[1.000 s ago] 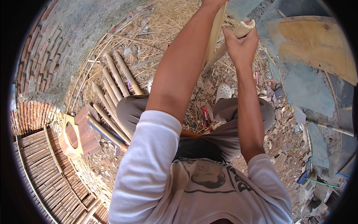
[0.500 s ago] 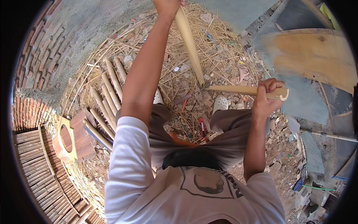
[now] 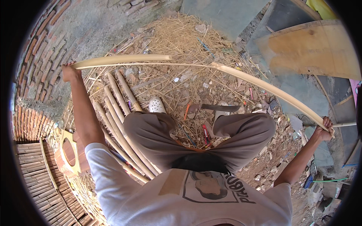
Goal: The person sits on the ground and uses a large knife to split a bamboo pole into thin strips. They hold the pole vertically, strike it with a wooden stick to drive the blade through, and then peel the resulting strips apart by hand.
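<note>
I see both arms flung wide — left hand (image 3: 69,71) and right hand (image 3: 325,130) each fisted round a split bamboo strip (image 3: 264,87) — ends near the brick wall (image 3: 30,75) and board (image 3: 313,51).

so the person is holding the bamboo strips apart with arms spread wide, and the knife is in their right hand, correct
Not quite. The head view shows the knife lying on the straw-covered ground between the feet. The right hand and left hand each hold bamboo strips, arms spread wide.

The split bamboo strip (image 3: 264,88) arching across the frame is pale cream-yellow. Below it, the straw litter (image 3: 181,41) is dry golden tan. The trousers (image 3: 158,139) at centre are plain grey-brown, the shirt (image 3: 151,199) at the bottom white with a dark printed portrait. The brick wall (image 3: 26,124) at left is red-orange; the board (image 3: 313,49) at upper right ochre.
</note>
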{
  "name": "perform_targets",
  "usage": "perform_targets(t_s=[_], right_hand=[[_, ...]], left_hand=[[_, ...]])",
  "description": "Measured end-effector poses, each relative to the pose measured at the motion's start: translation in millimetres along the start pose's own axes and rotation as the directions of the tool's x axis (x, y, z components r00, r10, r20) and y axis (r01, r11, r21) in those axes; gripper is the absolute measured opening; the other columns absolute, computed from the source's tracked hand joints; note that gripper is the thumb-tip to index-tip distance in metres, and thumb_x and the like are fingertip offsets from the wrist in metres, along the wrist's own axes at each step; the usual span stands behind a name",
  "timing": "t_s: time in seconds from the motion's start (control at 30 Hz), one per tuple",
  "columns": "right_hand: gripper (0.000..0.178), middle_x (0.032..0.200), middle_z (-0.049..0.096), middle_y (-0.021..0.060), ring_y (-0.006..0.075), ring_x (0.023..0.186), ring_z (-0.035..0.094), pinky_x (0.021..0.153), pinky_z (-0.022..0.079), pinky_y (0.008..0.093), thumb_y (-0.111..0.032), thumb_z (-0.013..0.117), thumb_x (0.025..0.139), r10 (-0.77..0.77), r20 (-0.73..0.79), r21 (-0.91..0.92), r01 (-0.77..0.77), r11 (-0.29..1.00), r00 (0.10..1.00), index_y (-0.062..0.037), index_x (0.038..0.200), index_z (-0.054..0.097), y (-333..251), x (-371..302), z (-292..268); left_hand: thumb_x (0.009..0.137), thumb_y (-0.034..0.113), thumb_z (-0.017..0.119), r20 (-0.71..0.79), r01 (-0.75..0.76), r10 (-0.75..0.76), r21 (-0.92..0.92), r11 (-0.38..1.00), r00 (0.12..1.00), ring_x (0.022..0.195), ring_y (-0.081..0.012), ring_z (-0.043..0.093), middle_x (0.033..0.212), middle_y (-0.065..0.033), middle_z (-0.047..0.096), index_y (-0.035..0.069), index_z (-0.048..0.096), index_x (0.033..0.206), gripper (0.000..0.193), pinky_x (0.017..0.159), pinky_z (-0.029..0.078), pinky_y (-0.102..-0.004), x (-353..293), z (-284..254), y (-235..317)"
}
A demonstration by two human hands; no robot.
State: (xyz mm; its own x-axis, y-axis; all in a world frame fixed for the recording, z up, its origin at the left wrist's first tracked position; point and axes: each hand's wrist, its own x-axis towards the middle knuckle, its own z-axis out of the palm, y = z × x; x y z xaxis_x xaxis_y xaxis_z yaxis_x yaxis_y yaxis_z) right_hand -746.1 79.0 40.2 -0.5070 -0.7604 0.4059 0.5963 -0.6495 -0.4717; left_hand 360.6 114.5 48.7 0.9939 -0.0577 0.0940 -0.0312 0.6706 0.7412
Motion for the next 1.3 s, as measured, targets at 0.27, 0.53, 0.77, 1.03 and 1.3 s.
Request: perform_targets(t_s=[0.27, 0.53, 0.77, 1.03, 1.3], right_hand=[[0.010, 0.057, 0.030, 0.0068, 0.0204, 0.054, 0.029, 0.055, 0.030, 0.0357, -0.004, 0.053, 0.048, -0.043, 0.033, 0.116, 0.039, 0.993, 0.999, -0.0058, 0.052, 0.044, 13, 51, 33], [0.007, 0.060, 0.032, 0.0078, 0.0207, 0.054, 0.028, 0.053, 0.027, 0.0375, -0.010, 0.050, 0.059, -0.041, 0.018, 0.203, 0.036, 0.978, 0.999, -0.0060, 0.060, 0.045, -27, 121, -51], [0.012, 0.073, 0.045, 0.0151, 0.0360, 0.067, 0.054, 0.076, 0.053, 0.0626, -0.014, 0.044, 0.078, -0.425, -0.494, -0.156, 0.404, 0.901, 0.758, -0.0046, 0.080, 0.037, -207, 174, -116], [0.021, 0.083, 0.039, 0.0190, 0.0368, 0.081, 0.050, 0.077, 0.052, 0.0603, -0.011, 0.049, 0.068, -0.449, -0.475, -0.227, 0.387, 0.893, 0.757, -0.0006, 0.078, 0.034, -207, 102, -156], [0.016, 0.064, 0.039, 0.0041, 0.0177, 0.064, 0.040, 0.064, 0.035, 0.0313, -0.004, 0.059, 0.058, -0.248, 0.266, -0.041, 0.268, 0.963, 0.932, -0.0069, 0.071, 0.052, -81, 53, -11]], left_hand=[[0.095, 0.019, 0.043, 0.052, -0.154, 0.162, -0.124, 0.980, 0.985, 0.055, -0.0240, 0.048, 0.067, -0.0105, 0.047, 0.002, 0.043, 0.079, 0.023, 0.053, 0.047, -0.0394, 9, 13, 57], [0.097, 0.041, 0.038, 0.291, -0.049, 0.096, -0.163, 0.985, 0.952, 0.060, -0.0272, 0.051, 0.067, -0.0129, 0.051, 0.002, 0.050, 0.078, 0.045, 0.061, 0.048, -0.0424, 71, -15, 97], [0.095, 0.051, 0.043, 0.390, 0.061, -0.004, -0.135, 0.989, 0.921, 0.063, -0.0282, 0.053, 0.067, -0.0143, 0.055, 0.002, 0.057, 0.073, 0.055, 0.062, 0.047, -0.0411, 94, -108, 74], [0.095, 0.038, 0.042, 0.423, -0.001, 0.091, -0.209, 0.978, 0.901, 0.065, -0.0254, 0.050, 0.067, -0.0121, 0.051, 0.003, 0.053, 0.072, 0.043, 0.065, 0.044, -0.0397, 44, -5, 84], [0.088, 0.035, 0.038, 0.480, -0.047, 0.204, -0.319, 0.947, 0.853, 0.065, -0.0262, 0.049, 0.065, -0.0116, 0.048, 0.004, 0.054, 0.070, 0.040, 0.068, 0.044, -0.0421, -93, 76, 144]])
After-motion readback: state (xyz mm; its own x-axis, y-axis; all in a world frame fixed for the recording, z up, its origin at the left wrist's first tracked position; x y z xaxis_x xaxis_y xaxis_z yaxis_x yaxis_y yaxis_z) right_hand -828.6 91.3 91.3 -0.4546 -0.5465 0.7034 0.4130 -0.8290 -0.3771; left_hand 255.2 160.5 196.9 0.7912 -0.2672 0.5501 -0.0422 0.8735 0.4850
